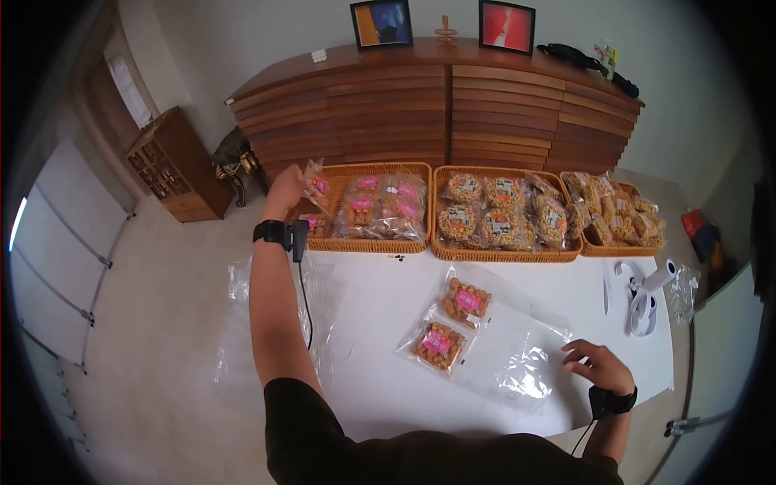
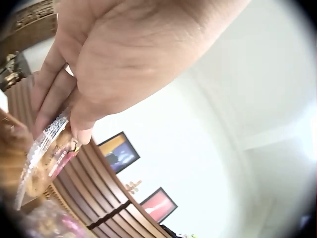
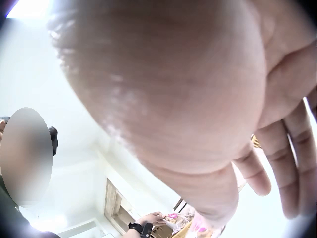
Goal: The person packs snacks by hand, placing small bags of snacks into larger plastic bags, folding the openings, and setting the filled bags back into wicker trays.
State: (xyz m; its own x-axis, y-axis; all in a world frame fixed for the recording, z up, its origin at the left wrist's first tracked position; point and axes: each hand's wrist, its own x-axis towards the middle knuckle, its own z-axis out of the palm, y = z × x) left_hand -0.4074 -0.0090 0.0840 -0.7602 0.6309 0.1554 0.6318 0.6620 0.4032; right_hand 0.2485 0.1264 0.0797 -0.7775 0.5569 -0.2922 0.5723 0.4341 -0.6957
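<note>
My left hand [image 1: 284, 192] pinches a small clear snack packet [image 1: 318, 184] with a pink label between thumb and fingers. It is over the left end of a wicker basket [image 1: 368, 245], where more pink-labelled packets [image 1: 362, 210] lie. The left wrist view shows the held packet [image 2: 52, 156] edge-on, with round brown pieces inside. On the white table, a large clear plastic bag [image 1: 517, 343] lies flat, with two pink-labelled packets [image 1: 466, 301] at its left end. My right hand [image 1: 600, 368] is at the bag's right end, fingers loosely bent and holding nothing.
A middle basket [image 1: 508, 254] and a right basket [image 1: 622, 251] hold other snack packets. Loose clear plastic [image 1: 234, 323] hangs past the table's left edge. A white device with a roll [image 1: 644, 311] sits at the right. Behind stands a wooden sideboard [image 1: 347, 105].
</note>
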